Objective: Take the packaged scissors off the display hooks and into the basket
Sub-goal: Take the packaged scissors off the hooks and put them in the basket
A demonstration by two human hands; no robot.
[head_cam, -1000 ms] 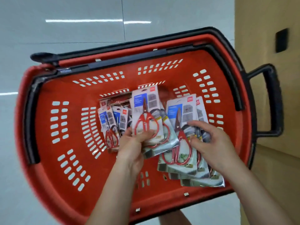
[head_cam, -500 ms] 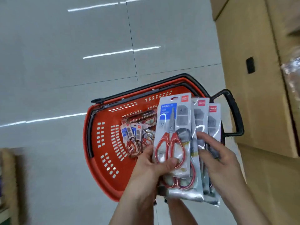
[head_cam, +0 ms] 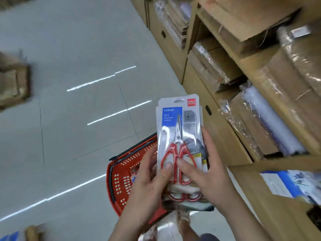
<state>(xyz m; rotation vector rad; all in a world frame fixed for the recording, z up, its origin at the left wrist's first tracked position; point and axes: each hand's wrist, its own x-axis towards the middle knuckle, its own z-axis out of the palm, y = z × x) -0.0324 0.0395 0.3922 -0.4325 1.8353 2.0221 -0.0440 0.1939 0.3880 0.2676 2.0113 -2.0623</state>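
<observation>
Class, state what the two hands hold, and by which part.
The left hand and right hand hold the stack of packaged scissors by its lower half.

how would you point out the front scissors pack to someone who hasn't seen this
Left of the cardboard shelving and above the red basket, the left hand and right hand hold a stack of blister packs upright. The front pack faces the camera, the only one with its blue HOME label, red-handled scissors and red corner logo in full view.
</observation>
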